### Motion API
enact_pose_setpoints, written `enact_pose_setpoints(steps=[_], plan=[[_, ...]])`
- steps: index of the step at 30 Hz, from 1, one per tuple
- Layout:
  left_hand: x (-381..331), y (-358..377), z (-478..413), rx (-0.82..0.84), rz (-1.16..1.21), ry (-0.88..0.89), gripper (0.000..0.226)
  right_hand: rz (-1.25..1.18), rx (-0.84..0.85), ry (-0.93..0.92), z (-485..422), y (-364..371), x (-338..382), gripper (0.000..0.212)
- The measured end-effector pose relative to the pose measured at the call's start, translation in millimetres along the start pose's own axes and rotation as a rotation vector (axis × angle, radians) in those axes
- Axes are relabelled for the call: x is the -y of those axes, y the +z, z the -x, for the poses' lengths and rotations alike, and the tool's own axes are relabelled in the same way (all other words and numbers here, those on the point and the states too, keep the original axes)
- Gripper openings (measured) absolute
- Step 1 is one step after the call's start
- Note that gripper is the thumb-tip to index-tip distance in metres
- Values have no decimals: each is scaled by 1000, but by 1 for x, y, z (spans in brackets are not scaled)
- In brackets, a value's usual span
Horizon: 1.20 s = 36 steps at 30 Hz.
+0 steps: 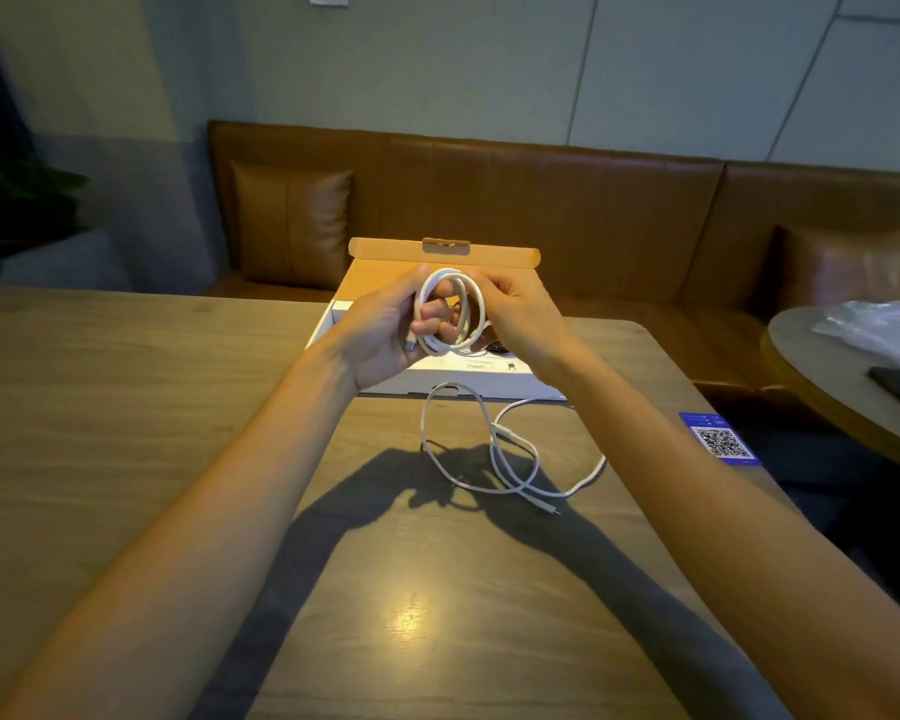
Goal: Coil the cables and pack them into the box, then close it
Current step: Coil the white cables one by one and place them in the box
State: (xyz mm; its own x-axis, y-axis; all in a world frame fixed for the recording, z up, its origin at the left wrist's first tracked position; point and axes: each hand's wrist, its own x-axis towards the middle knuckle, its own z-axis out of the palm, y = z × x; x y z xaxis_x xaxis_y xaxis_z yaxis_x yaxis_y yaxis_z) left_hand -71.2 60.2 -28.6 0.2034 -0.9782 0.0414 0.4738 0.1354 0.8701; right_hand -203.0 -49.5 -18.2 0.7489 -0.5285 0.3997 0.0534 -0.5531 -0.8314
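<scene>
Landmark: the open white cardboard box [437, 374] with its brown inner lid flap standing up, on the wooden worktop [126, 407].

Nearest, on the worktop just in front of the box: a loose white cable [494, 449] lying in untidy overlapping loops, one plug end pointing toward the camera. Nothing touches it. Both forearms cast shadows across it.

Above the box's front edge, both hands hold a coiled white cable [450, 314], wound into a few round turns. Left hand [385, 335]: fingers [430, 310] curled through the middle of the coil, thumb over the top, so it is gripping the coil. Right hand [515, 314]: fingers closed on the coil's right side, pinching the strands; fingertips are hidden behind the hand.

Hard to see: the box interior is mostly blocked by the hands; a small dark object shows inside, just right of the coil, unidentifiable. Print on the box's front wall is unreadable.

Right of the box: a blue QR-code sticker [720, 439] at the worktop edge. Behind the box: a brown leather bench seat [541, 200] with cushions.
</scene>
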Motion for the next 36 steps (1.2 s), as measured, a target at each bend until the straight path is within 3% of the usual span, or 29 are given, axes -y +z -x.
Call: enact_pose_setpoints(steps=[11, 17, 22, 25, 29, 33, 36], plan=[[19, 6, -15, -454, -150, 64, 32, -162, -221, 158, -5, 13, -13, 33], [20, 4, -24, -478, -274, 0, 45, -17, -225, 75, -3, 13, -20, 17], [25, 16, -29, -475, -441, 41, 55, 144, -383, -76, 0, 17, -22, 10], [29, 22, -32, -493, -770, 133, 55, 174, -415, -147, 0, 19, -21, 3], [31, 17, -30, -554, -923, 326, 35, 130, -362, -177, 0, 13, -23, 3], [28, 14, -30, -471, -713, 278, 32, -125, -193, -11, -2, 7, -28, 13], [27, 11, -28, -453, -684, 248, 34, -278, -98, 124, -3, 8, -31, 17]])
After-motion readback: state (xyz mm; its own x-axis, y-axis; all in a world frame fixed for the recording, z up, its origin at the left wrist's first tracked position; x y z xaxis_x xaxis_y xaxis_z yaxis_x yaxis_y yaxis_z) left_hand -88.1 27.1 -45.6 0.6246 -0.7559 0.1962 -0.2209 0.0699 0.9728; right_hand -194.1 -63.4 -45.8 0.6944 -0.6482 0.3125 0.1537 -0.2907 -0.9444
